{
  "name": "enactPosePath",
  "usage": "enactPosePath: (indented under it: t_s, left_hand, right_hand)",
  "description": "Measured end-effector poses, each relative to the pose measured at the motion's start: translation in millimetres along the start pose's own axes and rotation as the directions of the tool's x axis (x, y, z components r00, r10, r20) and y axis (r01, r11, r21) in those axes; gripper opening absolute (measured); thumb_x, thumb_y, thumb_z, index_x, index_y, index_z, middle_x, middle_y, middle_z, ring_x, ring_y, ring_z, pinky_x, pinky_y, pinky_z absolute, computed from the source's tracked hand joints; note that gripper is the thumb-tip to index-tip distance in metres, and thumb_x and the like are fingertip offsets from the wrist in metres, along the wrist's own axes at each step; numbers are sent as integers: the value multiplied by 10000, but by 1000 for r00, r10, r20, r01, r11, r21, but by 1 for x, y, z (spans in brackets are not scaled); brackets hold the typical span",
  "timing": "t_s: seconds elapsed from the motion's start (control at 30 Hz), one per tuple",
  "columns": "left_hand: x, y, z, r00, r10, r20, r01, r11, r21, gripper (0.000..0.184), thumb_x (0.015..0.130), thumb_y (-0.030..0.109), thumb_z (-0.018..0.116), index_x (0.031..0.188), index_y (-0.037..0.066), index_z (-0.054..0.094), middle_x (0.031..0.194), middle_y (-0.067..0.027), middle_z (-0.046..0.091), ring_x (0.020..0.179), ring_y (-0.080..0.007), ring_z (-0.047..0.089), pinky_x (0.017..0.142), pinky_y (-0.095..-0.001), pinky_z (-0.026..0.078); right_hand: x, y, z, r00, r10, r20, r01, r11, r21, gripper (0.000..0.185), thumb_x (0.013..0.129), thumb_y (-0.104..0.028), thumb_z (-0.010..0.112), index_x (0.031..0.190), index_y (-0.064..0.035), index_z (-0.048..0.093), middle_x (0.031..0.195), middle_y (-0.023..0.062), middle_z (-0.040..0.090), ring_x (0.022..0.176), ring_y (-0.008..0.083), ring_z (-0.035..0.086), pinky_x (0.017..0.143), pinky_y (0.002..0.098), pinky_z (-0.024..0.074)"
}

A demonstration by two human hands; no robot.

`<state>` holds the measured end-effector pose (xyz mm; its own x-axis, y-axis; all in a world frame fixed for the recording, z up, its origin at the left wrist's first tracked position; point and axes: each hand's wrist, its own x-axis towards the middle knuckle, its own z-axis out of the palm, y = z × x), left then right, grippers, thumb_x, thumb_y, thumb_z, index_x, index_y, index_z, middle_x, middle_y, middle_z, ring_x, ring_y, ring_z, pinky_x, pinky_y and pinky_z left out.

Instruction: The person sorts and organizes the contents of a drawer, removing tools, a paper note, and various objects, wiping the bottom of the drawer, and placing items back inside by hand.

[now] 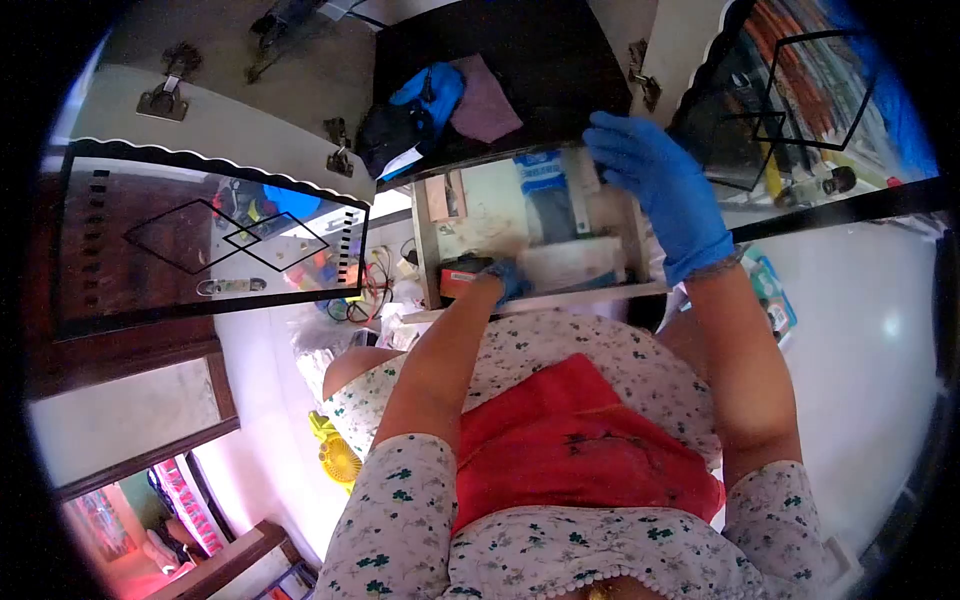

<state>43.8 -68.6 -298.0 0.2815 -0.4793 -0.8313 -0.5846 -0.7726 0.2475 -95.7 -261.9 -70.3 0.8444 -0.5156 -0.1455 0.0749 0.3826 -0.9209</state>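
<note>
An open wooden drawer (428, 240) lies in front of my body. My left hand (510, 282), in a blue glove, reaches inside it, low between a red and black box (463, 275) and a blurred white packet (572, 263); its fingers are smeared, so any hold cannot be made out. My right hand (660, 190), also gloved in blue, is raised over the drawer's right side, fingers extended and nothing visible in them. Further back in the drawer are a blue and white packet (541, 171) and a dark item (550, 215).
Glass-panelled cabinet doors (215, 235) stand open at both sides. Behind the drawer lie a pink cloth (483, 100) and a blue item (430, 92). Cables (375, 290) and a yellow fan (335, 452) are at the left. A red cloth (580, 435) covers my lap.
</note>
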Motion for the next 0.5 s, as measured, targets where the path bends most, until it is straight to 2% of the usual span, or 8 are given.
enactPosePath:
  t_s: [0.03,0.07,0.13,0.2,0.27,0.3,0.37,0.5]
  left_hand:
    - [-11,12,-6,999,-12,-31,18,980,199,469,791,352,528,1116,13,523,1156,-184,503,1054,-304,486,895,-372,371]
    - [-14,16,-7,996,-23,-89,46,965,259,443,785,339,529,1093,21,538,1133,-184,516,1038,-306,497,884,-375,382]
    - [-18,21,-14,965,-1,-262,73,962,263,392,774,314,530,1049,38,569,1089,-183,542,1006,-309,520,860,-382,403]
    - [-14,28,-18,909,108,-403,-7,970,245,344,763,290,531,1004,54,600,1044,-182,567,973,-313,543,837,-390,424]
    - [4,36,-13,874,263,-408,-159,949,271,345,754,266,529,1019,54,586,1082,-176,547,993,-313,532,830,-389,429]
    - [16,41,-9,814,404,-418,-298,907,298,349,744,243,527,1034,54,573,1120,-169,528,1013,-313,521,823,-388,434]
    - [35,53,10,849,434,-301,-360,893,271,476,769,244,538,1220,129,435,1202,-154,473,1055,-320,486,873,-405,403]
    - [39,61,14,864,427,-266,-366,896,251,510,747,191,534,1240,155,410,1202,-178,464,1045,-339,488,870,-402,408]
  right_hand:
    - [1,1,-1,1000,15,0,-15,1000,17,389,877,-337,370,1136,-89,520,1089,69,570,1011,163,513,873,285,339]
    - [2,1,-1,1000,31,3,-31,999,34,390,876,-340,373,1134,-87,521,1087,70,571,1011,165,513,872,285,341]
    - [1,-1,-1,999,41,-4,-41,998,41,387,875,-339,375,1130,-87,524,1087,70,571,1012,165,514,873,285,341]
    - [1,-1,-2,999,50,-15,-49,997,54,385,875,-338,377,1125,-87,527,1086,69,572,1012,165,514,875,284,340]
    - [3,-1,-2,999,51,-6,-51,998,49,382,876,-337,378,1118,-86,533,1086,64,572,1005,158,519,865,278,345]
    - [3,-2,-2,999,47,-1,-47,998,52,382,876,-337,378,1118,-86,533,1086,64,572,1005,158,519,865,278,345]
    - [2,-2,2,996,57,-62,-55,998,31,380,877,-335,376,1115,-85,535,1084,59,572,996,152,525,854,273,351]
    - [3,-5,2,994,86,-72,-84,996,36,380,878,-332,379,1122,-84,531,1083,53,572,993,150,528,845,271,358]
